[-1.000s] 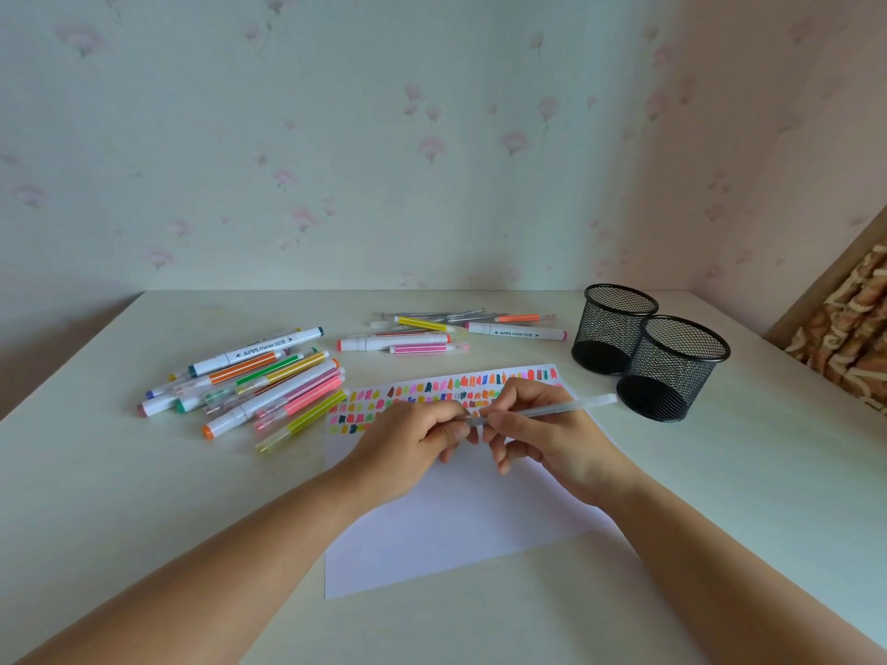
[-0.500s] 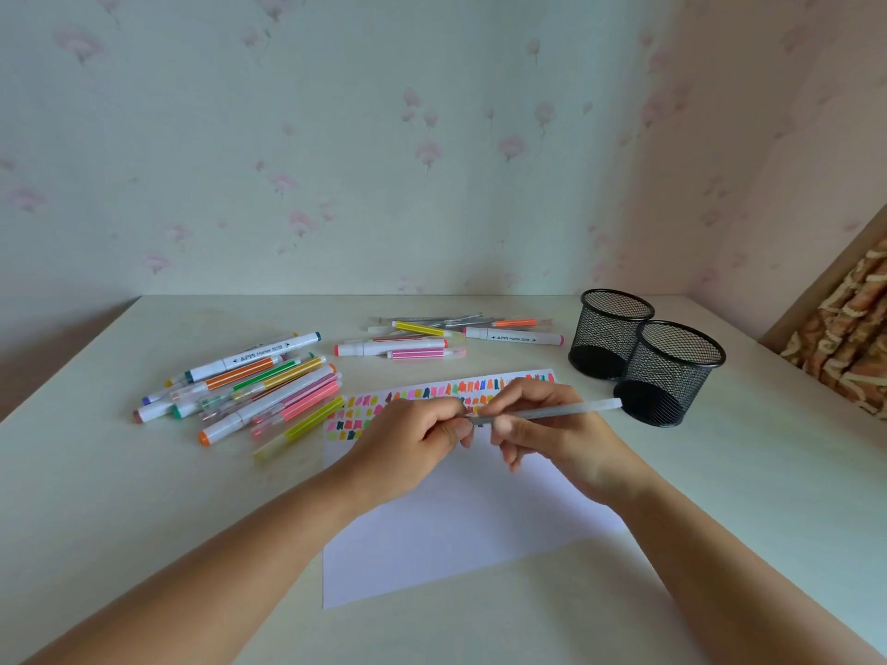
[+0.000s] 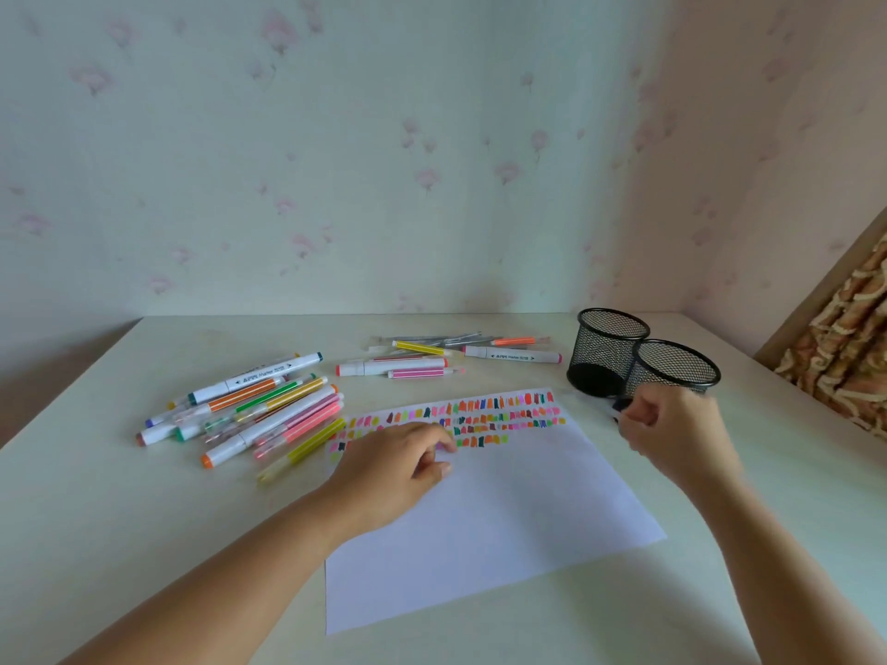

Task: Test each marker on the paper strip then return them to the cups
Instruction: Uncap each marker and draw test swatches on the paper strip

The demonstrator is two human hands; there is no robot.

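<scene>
A white paper sheet (image 3: 480, 530) lies in front of me, with rows of colour test marks (image 3: 480, 417) along its far edge. My left hand (image 3: 398, 465) rests on the sheet just below those marks, fingers loosely bent and holding nothing. My right hand (image 3: 672, 429) is closed in a fist at the base of the near black mesh cup (image 3: 674, 364). Only a dark end of the grey pen (image 3: 620, 406) pokes out of it. A second mesh cup (image 3: 605, 345) stands just behind. Both cups look empty.
A pile of several capped markers (image 3: 249, 410) lies left of the sheet. Another group of markers and pens (image 3: 432, 360) lies behind the sheet. The pale table (image 3: 120, 520) meets wallpapered walls at the back and right. A brown patterned object (image 3: 845, 348) stands at the right edge.
Both hands held the grey pen over the marks. My right hand has now carried it right to the near cup, and my left hand has let go and dropped onto the paper.
</scene>
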